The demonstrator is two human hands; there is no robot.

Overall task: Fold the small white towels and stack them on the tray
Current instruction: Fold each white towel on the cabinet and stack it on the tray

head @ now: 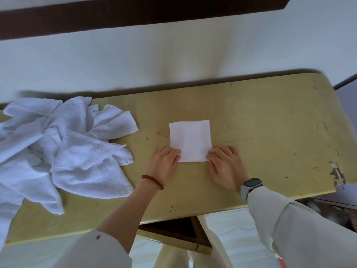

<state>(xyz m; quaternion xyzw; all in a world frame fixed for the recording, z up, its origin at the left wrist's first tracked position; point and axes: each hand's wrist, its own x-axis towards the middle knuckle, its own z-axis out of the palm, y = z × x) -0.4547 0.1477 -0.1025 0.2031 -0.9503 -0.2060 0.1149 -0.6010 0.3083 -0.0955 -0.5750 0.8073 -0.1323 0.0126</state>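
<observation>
A folded white towel point(189, 140) lies flat as a neat square on the yellow table point(260, 120), directly ahead of both hands and reaching away from them toward the wall. The left hand point(164, 163) sits at the towel's near left corner, palm down, its fingers only slightly bent and their tips lying on the towel's edge; it presses rather than grips. The right hand point(225, 164) mirrors it at the near right corner, fingers slightly curled with the tips resting on the cloth's edge; whether the thumb is tucked under the corner cannot be told. The towel thus spans the gap between the two hands, its near edge level with their fingertips.

Well to the left of the left hand, a heap of unfolded white towels point(63, 149) sprawls over the table's left end, apart from the folded one. A red bead bracelet point(153, 181) circles the left wrist, and a watch point(251, 185) sits on the right wrist, just ahead of a pale sleeve point(289, 225).
</observation>
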